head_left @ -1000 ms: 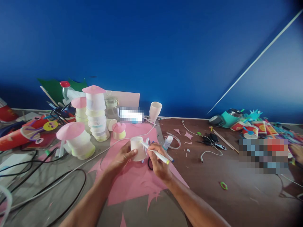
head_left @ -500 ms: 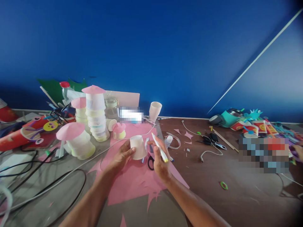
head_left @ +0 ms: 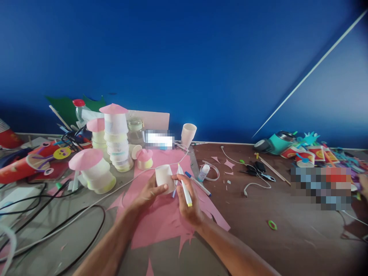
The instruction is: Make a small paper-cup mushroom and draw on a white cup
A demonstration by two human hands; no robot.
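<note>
A white paper cup (head_left: 164, 177) is held by my left hand (head_left: 150, 193), thumb across its front. My right hand (head_left: 188, 201) grips a white marker (head_left: 184, 188) with a yellow end, and its fingertips reach the cup's right side. Beneath both hands lies a cut pink paper sheet (head_left: 149, 226). A blue-capped marker (head_left: 201, 186) and a glue stick (head_left: 204, 173) are to the right of my right hand. Stacked white cups with pink cone tops (head_left: 116, 143) stand at the left, near a small pink-topped cup (head_left: 145, 159).
Cables (head_left: 86, 211) cross the left side. An upright cup (head_left: 189, 134) stands near the blue wall. To the right are keys (head_left: 260, 167), a green ring (head_left: 271, 225), a teal bottle (head_left: 280, 142) and craft pieces. Another person's hand (head_left: 363, 184) shows at the right edge.
My right hand with the marker has moved left and slightly down, closer to the cup. The cup has shifted slightly left. The glue stick and blue-capped marker are now more visible.
</note>
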